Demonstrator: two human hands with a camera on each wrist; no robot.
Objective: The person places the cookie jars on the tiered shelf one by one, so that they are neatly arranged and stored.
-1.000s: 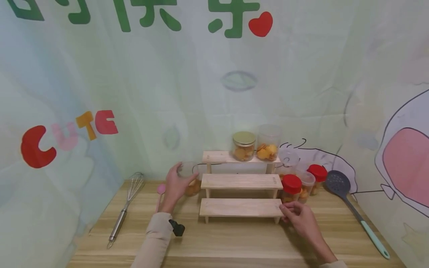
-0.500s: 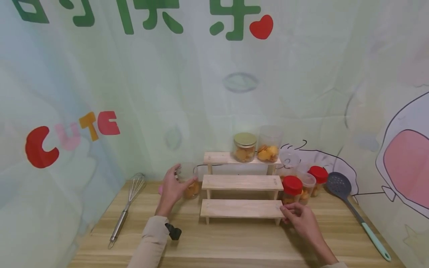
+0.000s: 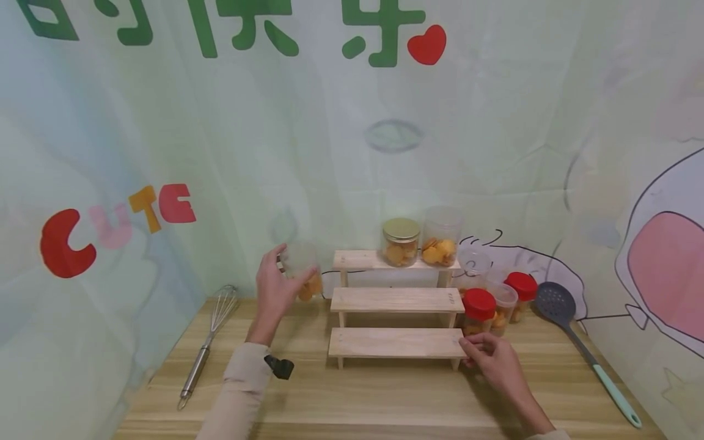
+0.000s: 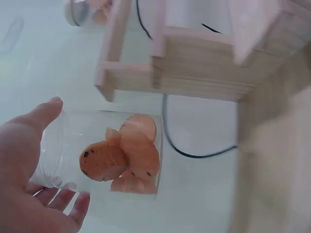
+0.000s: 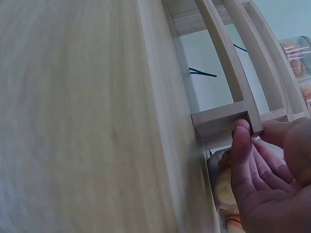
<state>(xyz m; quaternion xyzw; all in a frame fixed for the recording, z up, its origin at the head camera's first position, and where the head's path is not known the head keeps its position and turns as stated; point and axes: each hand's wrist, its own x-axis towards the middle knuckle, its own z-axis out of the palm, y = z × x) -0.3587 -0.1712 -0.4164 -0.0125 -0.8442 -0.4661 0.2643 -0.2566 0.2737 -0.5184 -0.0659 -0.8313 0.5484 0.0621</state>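
Note:
My left hand (image 3: 273,293) grips an unlidded clear jar (image 3: 310,286) around its upper part, holding it raised left of the wooden three-step rack (image 3: 396,342). In the left wrist view, several round flat cookies (image 4: 138,150) with dark specks lie in the bottom of that jar. At the rack's lowest step, my right hand (image 3: 495,360) pinches the right end between thumb and fingers, which the right wrist view shows close up on the board end (image 5: 255,124). On the top step stand a gold-lidded jar (image 3: 401,243) and a taller clear jar (image 3: 440,241), both with cookies.
Right of the rack, red-lidded jars (image 3: 479,304) and clear tubs (image 3: 503,299) crowd together. A slotted skimmer (image 3: 557,300) lies at the far right, a whisk (image 3: 208,342) at the left. A printed cloth (image 3: 308,153) hangs behind the wooden table (image 3: 374,403).
My left hand has lifted the cookie jar off the table, up and slightly to the left. The pink-headed thing beside it is now out of sight. My right hand stays at the rack's end.

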